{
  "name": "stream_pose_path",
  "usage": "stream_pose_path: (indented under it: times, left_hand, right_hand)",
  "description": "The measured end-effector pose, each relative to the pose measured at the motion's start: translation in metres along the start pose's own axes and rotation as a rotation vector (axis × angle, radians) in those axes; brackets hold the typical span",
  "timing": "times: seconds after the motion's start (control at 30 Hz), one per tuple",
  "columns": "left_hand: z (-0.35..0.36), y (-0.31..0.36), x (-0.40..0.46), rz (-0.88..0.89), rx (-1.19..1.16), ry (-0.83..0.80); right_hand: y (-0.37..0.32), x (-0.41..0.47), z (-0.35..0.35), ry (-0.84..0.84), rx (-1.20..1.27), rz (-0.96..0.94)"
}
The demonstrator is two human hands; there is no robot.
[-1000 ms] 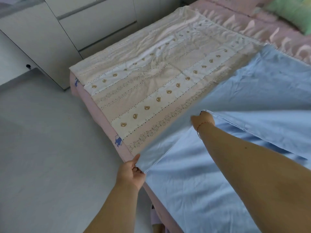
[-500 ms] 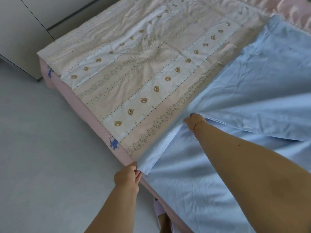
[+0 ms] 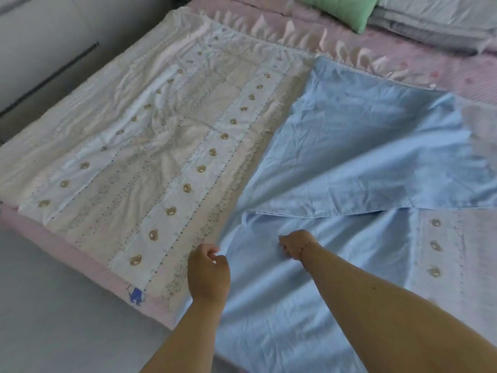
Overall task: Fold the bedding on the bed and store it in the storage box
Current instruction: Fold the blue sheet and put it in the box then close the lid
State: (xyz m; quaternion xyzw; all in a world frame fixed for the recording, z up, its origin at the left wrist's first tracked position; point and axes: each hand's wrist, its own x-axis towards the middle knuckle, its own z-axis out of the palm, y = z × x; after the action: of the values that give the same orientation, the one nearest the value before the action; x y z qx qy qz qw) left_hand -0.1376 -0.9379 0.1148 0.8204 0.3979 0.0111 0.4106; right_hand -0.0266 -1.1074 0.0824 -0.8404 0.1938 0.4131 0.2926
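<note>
On the bed (image 3: 67, 246), with its pink mattress edge showing along the near side, I see the quilt (image 3: 150, 146) spread flat, its striped top printed with small brown bears. Part of the quilt is turned over so that its plain light blue underside (image 3: 349, 146) faces up, lying across the right half and reaching down toward me. A folded edge of that blue layer runs across the middle, just beyond both hands.

My left hand (image 3: 208, 273) hovers over the line where the bear print meets the blue cloth. Its fingers are curled with thumb and forefinger close together at the blue edge, but I cannot tell whether they actually pinch the fabric or hold nothing.

My right hand (image 3: 295, 244), with a thin bracelet (image 3: 309, 244) at the wrist, rests knuckles-up on the blue cloth, fingers curled down into it. Small creases gather at the fingertips, so it appears to grip the fabric.

At the far end of the bed a green pillow (image 3: 338, 9) lies beside a grey folded blanket (image 3: 430, 25) on a pink sheet (image 3: 403, 57). Pale cabinet fronts (image 3: 40, 49) stand to the left of the bed, and a light floor (image 3: 53, 332) lies below the near edge.
</note>
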Motion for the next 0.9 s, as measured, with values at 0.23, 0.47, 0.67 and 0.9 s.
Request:
stream_pose_path:
  times: [0.23, 0.47, 0.67, 0.9]
  left_hand:
    - [0.061, 0.045, -0.025, 0.022, 0.027, -0.289]
    - [0.111, 0.084, -0.038, 0.003, 0.110, -0.484]
    - [0.156, 0.127, -0.044, -0.103, 0.009, -0.563]
    - [0.188, 0.145, -0.029, -0.193, -0.087, -0.656]
  right_hand:
    - [0.069, 0.008, -0.057, -0.009, 0.183, 0.136]
    - [0.114, 0.018, -0.113, -0.026, 0.399, 0.166]
    - [0.141, 0.040, -0.153, -0.021, 0.496, 0.171]
    - [0.146, 0.052, -0.173, 0.040, 0.664, 0.205]
